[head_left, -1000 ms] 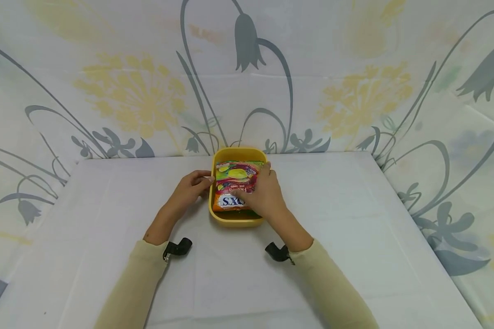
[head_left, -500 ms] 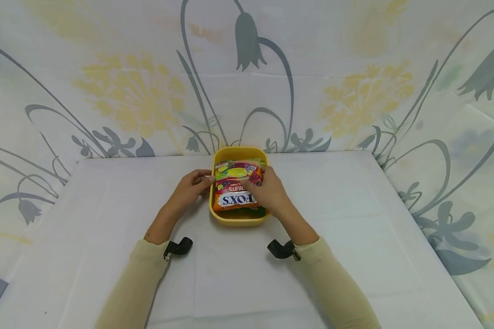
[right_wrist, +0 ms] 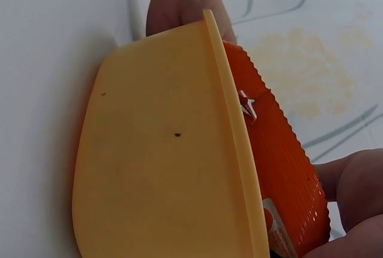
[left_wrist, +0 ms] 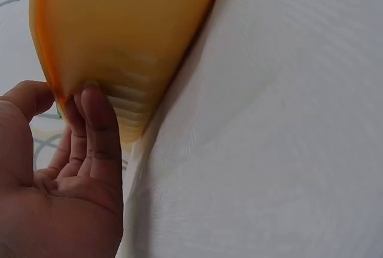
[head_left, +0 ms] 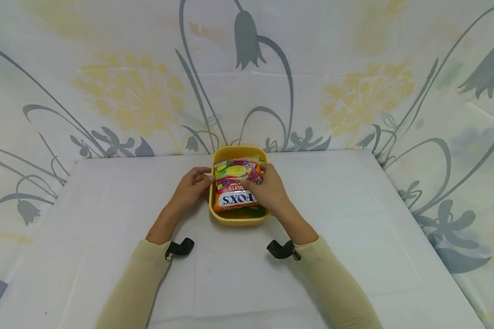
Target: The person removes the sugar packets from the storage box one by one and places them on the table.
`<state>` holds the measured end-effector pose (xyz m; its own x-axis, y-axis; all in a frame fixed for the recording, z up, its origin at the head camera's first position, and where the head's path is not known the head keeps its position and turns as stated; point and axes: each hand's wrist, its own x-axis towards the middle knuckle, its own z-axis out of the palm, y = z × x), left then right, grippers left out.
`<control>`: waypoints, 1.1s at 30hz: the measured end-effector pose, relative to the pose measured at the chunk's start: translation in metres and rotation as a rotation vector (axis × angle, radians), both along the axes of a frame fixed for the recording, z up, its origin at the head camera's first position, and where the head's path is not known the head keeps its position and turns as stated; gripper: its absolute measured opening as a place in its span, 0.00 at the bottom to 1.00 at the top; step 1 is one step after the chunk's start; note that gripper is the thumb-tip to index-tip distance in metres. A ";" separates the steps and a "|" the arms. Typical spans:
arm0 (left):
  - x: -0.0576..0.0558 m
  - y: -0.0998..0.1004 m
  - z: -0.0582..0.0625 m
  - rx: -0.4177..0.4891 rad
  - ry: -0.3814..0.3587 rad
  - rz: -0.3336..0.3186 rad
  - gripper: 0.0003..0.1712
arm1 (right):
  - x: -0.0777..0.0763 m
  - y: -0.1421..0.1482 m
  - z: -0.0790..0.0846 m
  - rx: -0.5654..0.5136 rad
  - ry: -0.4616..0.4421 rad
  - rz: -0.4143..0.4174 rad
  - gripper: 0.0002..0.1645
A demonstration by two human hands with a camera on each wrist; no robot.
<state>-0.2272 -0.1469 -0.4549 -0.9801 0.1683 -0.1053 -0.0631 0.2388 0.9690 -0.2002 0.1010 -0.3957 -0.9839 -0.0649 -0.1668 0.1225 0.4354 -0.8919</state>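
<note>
A yellow plastic tub [head_left: 239,222] stands on the white cloth near the back wall. In it lies a bag of Fox's fruit candy [head_left: 235,183], its print upside down in the head view. My left hand [head_left: 192,185] pinches the tub's left rim, thumb on the inner side and fingers against the outer wall in the left wrist view. My right hand [head_left: 270,189] grips the candy bag by its right side, thumb on top; its other fingers are mostly hidden. The bag's orange crimped end [right_wrist: 278,150] rises above the tub rim in the right wrist view.
Something green [head_left: 255,210] shows under the bag at the tub's near right. The white cloth [head_left: 230,283] spreads under both forearms. Behind it hangs a flower-printed backdrop [head_left: 214,91]. Black wrist cameras [head_left: 181,247] sit at both cuffs.
The right hand has shifted slightly right, its thumb now nearer the bag's right side, uncovering more of the print. The bag lies slightly more tilted. The left hand stays on the rim.
</note>
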 end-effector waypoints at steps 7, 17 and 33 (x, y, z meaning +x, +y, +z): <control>-0.003 0.002 -0.007 0.077 0.037 0.020 0.23 | -0.002 0.005 0.001 -0.041 -0.015 -0.010 0.47; -0.001 0.005 -0.010 0.233 -0.017 0.039 0.20 | -0.010 0.023 0.008 -0.120 0.004 -0.058 0.45; -0.003 0.004 -0.014 0.327 -0.057 0.018 0.17 | -0.024 0.068 0.022 -0.197 0.052 -0.153 0.45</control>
<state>-0.2304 -0.1427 -0.4691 -0.9773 0.1851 -0.1035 -0.1209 -0.0858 0.9889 -0.2240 0.1690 -0.3735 -0.9917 0.0588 -0.1144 0.1250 0.2325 -0.9645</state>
